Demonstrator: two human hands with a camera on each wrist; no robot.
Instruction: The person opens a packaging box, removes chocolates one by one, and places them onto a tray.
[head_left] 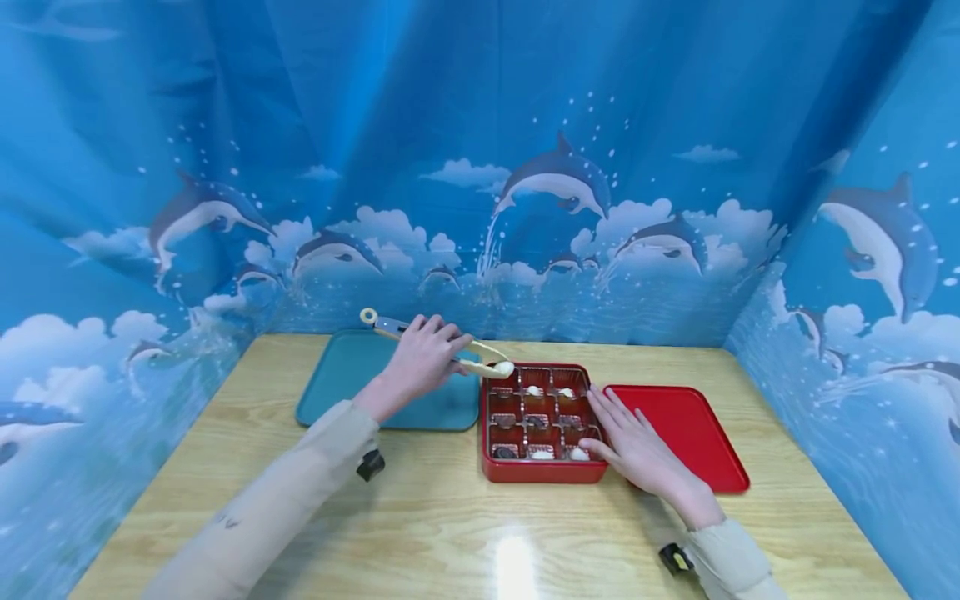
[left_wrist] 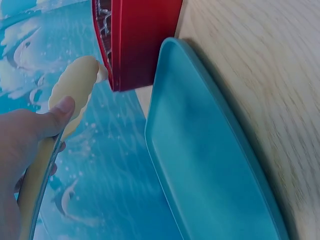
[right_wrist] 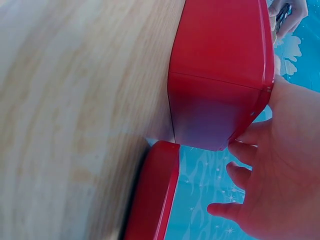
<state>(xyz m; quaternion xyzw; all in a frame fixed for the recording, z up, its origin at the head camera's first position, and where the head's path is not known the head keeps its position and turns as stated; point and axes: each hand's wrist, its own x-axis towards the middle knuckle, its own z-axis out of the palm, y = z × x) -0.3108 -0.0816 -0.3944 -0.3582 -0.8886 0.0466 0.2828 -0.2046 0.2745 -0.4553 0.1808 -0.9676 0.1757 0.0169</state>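
Where a person's left hand [head_left: 423, 358] grips cream-and-grey kitchen tongs [head_left: 390, 326] around the handles, the tips are drawn narrow on a small white sweet [head_left: 505, 367], perhaps a chocolate. This sweet sits just above the far left corner of a square red box [head_left: 547, 472]. The tongs slant along their length, with the ring end up and left, and the tips right and slightly toward the wearer. From the left hand, the box therefore lies to the right, with the far left compartment nearest; whether it contains anything is unclear. The right hand [head_left: 645, 454] is farther from the sweet, its fingers extended and touching the box's right side, holding nothing.

Inside, a clear plastic insert [head_left: 553, 407] makes nine compartments. White pieces [head_left: 541, 452] show in the far middle, far right, near middle and near right ones; dark pieces [head_left: 505, 452] fill the middle row and near left.

A teal tray [head_left: 337, 387] lies just left of the box, a red tray [head_left: 690, 433] just right. All rest on a pale wood-grain table [head_left: 420, 525], enclosed by blue curtains [head_left: 420, 83] printed with dolphins and clouds.
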